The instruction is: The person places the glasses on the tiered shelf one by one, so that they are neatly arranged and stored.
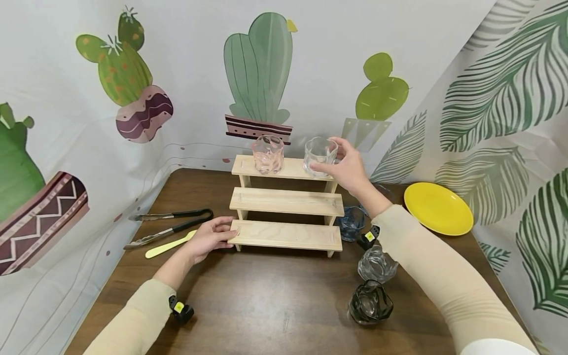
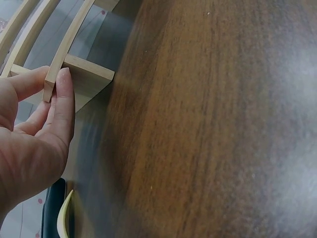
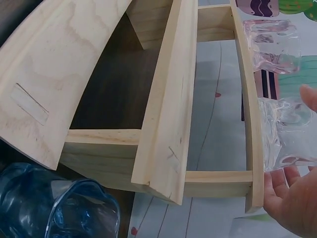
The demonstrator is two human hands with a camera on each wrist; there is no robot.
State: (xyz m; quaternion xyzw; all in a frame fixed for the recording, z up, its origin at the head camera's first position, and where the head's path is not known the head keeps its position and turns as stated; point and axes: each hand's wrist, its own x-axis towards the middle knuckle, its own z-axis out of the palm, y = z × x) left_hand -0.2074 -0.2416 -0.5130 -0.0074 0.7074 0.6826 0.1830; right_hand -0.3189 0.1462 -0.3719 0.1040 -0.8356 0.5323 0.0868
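A three-step wooden shelf (image 1: pixel 286 202) stands mid-table. On its top step sit a pink glass cup (image 1: pixel 267 154) and a clear glass cup (image 1: pixel 320 157). My right hand (image 1: pixel 345 166) grips the clear cup (image 3: pixel 290 131) from the right, with the cup's base on the top step. The pink cup (image 3: pixel 272 44) stands just left of it. My left hand (image 1: pixel 212 237) holds the left end of the lowest step. In the left wrist view the thumb (image 2: pixel 64 99) and a finger pinch the board's end (image 2: pixel 81 74).
A blue glass (image 1: pixel 350 223) stands by the shelf's right leg, with a clear glass (image 1: pixel 377 264) and a dark glass (image 1: pixel 370 301) nearer me. A yellow plate (image 1: pixel 438 208) lies at the right. Black tongs (image 1: pixel 170 224) and a yellow spatula (image 1: pixel 170 244) lie left of the shelf. Printed curtains close in the table.
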